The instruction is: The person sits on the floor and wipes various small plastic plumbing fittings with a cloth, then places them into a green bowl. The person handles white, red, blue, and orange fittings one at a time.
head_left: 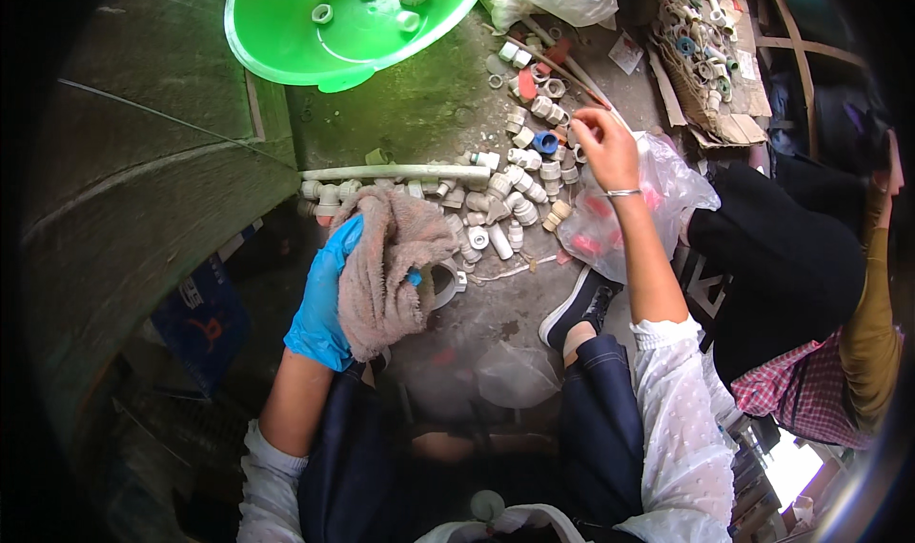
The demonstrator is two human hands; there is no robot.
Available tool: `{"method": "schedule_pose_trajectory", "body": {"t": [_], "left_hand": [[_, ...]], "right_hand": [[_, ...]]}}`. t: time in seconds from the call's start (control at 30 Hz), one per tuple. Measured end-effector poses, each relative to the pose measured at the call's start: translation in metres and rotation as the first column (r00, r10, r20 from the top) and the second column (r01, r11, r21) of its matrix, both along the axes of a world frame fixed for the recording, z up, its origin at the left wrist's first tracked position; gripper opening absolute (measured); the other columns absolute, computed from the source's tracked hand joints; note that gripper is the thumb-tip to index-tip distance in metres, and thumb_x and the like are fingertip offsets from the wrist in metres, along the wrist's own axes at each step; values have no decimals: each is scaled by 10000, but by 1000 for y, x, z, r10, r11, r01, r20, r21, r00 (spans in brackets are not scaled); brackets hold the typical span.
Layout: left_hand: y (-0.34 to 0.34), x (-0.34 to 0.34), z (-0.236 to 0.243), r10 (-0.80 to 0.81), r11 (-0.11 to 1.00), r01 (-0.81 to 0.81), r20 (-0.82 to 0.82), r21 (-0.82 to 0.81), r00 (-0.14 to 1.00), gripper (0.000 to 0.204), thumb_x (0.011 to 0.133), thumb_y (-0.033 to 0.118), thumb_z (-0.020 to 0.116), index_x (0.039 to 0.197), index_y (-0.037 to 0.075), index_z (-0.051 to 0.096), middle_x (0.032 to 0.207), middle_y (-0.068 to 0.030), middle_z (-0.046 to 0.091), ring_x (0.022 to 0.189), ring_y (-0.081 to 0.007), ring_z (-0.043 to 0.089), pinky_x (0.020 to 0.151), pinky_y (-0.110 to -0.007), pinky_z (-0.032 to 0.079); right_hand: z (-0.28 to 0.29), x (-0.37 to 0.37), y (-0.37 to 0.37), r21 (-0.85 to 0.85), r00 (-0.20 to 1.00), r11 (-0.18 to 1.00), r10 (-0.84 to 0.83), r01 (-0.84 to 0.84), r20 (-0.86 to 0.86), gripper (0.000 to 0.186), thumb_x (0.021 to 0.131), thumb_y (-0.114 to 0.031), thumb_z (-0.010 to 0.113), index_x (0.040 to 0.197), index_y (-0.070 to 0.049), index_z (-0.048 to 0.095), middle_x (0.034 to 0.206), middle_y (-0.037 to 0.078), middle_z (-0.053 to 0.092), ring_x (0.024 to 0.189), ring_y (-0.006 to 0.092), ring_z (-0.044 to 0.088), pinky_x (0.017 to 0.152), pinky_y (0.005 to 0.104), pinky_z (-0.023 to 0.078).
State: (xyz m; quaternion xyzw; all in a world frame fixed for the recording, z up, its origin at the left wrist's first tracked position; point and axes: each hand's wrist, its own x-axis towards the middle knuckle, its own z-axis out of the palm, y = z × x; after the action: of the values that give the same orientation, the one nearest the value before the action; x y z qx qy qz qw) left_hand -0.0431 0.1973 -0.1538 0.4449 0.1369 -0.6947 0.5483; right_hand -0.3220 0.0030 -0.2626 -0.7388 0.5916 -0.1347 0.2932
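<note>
A blue glove covers my left hand [327, 300], which is closed around a bunched brownish towel [386, 267]. One blue fingertip pokes through the towel's folds. Beside the towel's lower right edge shows a white ring-shaped pipe fitting [448, 284]; whether the towel hand touches it, I cannot tell. My bare right hand [607, 150], with a bracelet at the wrist, hovers over the right side of a pile of white plastic pipe fittings [519, 186]. Its fingers are loosely bent and apart, with nothing visible in them. Among the fittings sits a blue one [544, 142].
A green basin [286, 43] holding a few fittings stands at the far left. A white pipe [396, 172] lies behind the pile. Near my right forearm is a clear plastic bag [596, 224]. Farther right are a basket of fittings [701, 57] and another person's dark-clothed leg [772, 248].
</note>
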Motion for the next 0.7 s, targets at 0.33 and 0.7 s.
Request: {"method": "schedule_pose_trajectory", "body": {"t": [0.33, 0.7], "left_hand": [[-3, -11, 2, -315, 919, 387, 442, -81, 840, 342, 936, 125, 384, 1257, 15, 417, 1177, -57, 507, 1055, -154, 516, 913, -285, 426], [-7, -5, 8, -97, 995, 97, 10, -19, 995, 322, 948, 210, 387, 1237, 83, 448, 1135, -57, 534, 1007, -170, 546, 880, -294, 451]], "right_hand": [[-31, 64, -15, -173, 978, 984, 5, -42, -206, 249, 723, -324, 680, 867, -123, 651, 886, 77, 593, 823, 253, 588, 690, 379, 475], [-28, 86, -49, -363, 946, 906, 106, -219, -307, 196, 738, -280, 669, 866, -132, 661, 853, 69, 579, 807, 246, 579, 694, 363, 470]]}}
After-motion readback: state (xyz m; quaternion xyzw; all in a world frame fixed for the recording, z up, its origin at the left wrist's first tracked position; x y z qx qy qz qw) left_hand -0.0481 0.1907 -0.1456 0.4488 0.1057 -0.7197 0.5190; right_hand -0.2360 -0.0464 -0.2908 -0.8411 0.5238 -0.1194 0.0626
